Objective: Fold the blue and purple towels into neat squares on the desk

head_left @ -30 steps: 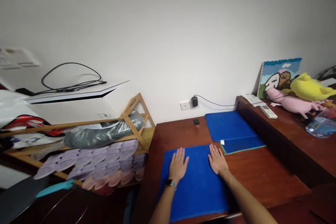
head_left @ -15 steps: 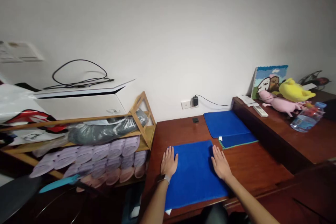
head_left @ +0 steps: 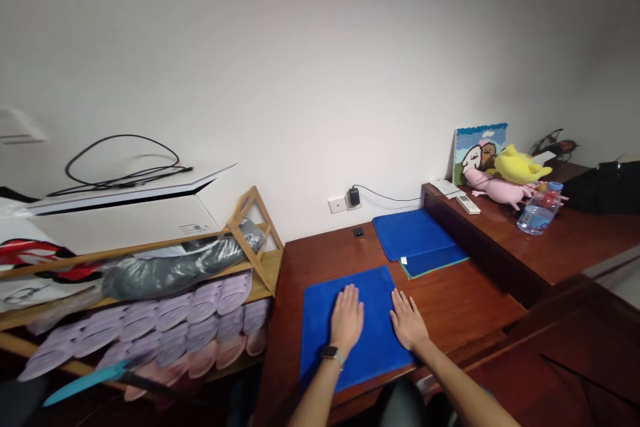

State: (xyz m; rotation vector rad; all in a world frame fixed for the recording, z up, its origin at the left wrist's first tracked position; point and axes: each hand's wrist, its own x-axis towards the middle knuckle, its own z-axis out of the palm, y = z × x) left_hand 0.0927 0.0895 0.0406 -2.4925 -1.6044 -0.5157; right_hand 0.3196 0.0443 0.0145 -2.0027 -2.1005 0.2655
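A blue cloth [head_left: 320, 320] lies spread flat on the brown wooden desk [head_left: 320, 253]. My left hand [head_left: 347, 320] rests palm down on the middle of this cloth, fingers stretched out, with a watch on the wrist. At the cloth's right edge, my right hand [head_left: 409, 323] lies flat with fingers spread, partly on the cloth and partly on the wood. Neither hand grips anything. Farther back, against the raised ledge, is a second blue cloth [head_left: 413, 233] with a green-edged fold and a small white tag.
On the right ledge are a remote control [head_left: 469, 205], pink plush toy [head_left: 500, 188], yellow plush toy [head_left: 520, 165], bottle [head_left: 540, 210] and dog picture [head_left: 480, 152]. A wooden rack [head_left: 255, 213] at left holds slippers [head_left: 200, 307] and a white box [head_left: 130, 220]. A charger [head_left: 354, 196] is plugged into the wall.
My left hand has moved from the cloth's left edge inward to its middle. My right hand stays at the right edge. The view has turned a little to the right.
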